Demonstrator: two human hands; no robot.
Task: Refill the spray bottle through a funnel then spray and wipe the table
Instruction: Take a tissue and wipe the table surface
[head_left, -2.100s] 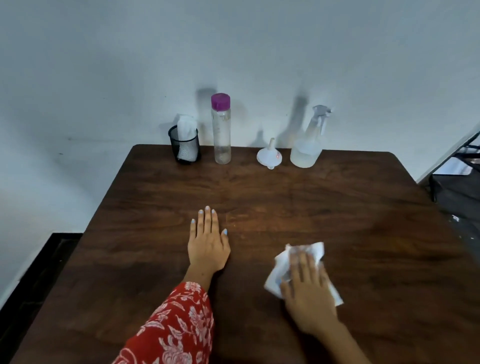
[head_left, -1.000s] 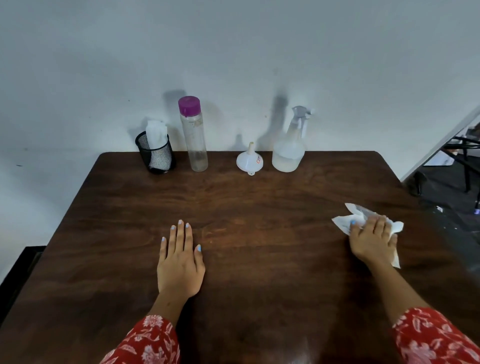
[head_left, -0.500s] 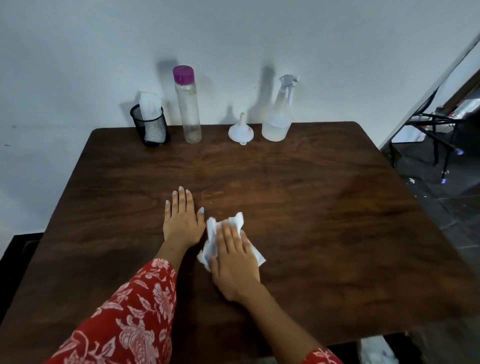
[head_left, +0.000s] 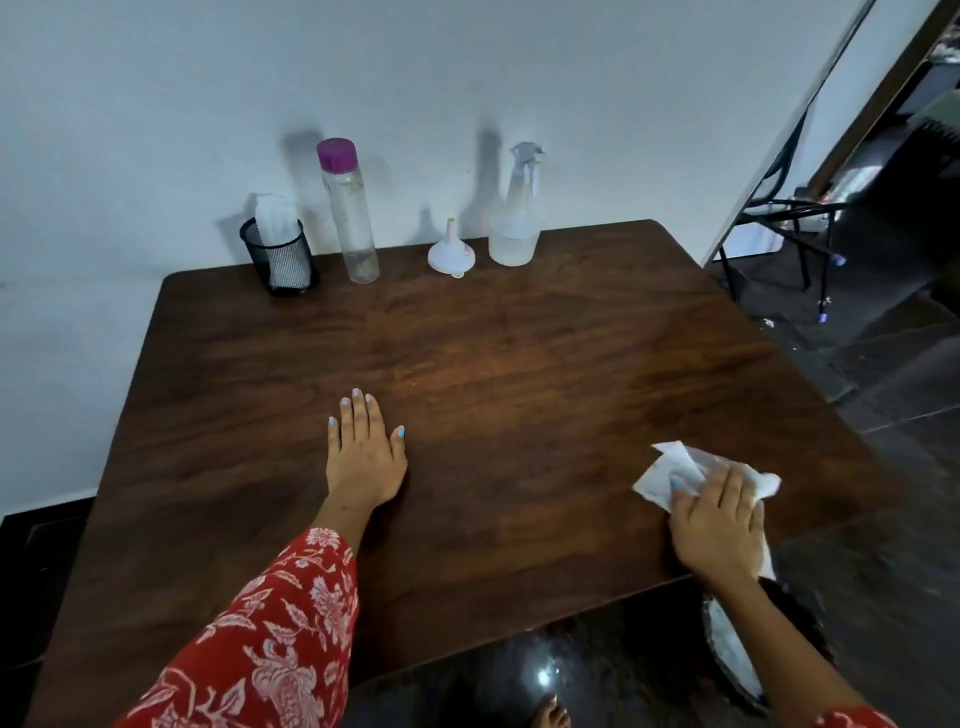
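Note:
My right hand (head_left: 719, 525) presses a crumpled white tissue (head_left: 667, 470) flat against the dark wooden table (head_left: 519, 395) near its front right edge, fingers straight. My left hand (head_left: 363, 452) lies flat on the table's middle, palm down. Along the back edge by the wall stand a clear spray bottle (head_left: 517, 218) with liquid in its base, a white funnel (head_left: 451, 252) turned upside down, and a tall clear bottle (head_left: 349, 213) with a purple cap.
A black mesh cup (head_left: 280, 260) holding white tissues stands at the back left. The white wall runs behind the table. A black metal chair frame (head_left: 789, 228) and dark floor lie to the right. A bare foot (head_left: 550, 714) shows below the front edge.
My right hand has swept the tissue from beside my left hand out to the table's front right edge. My left hand has stayed flat in place. The view has shifted.

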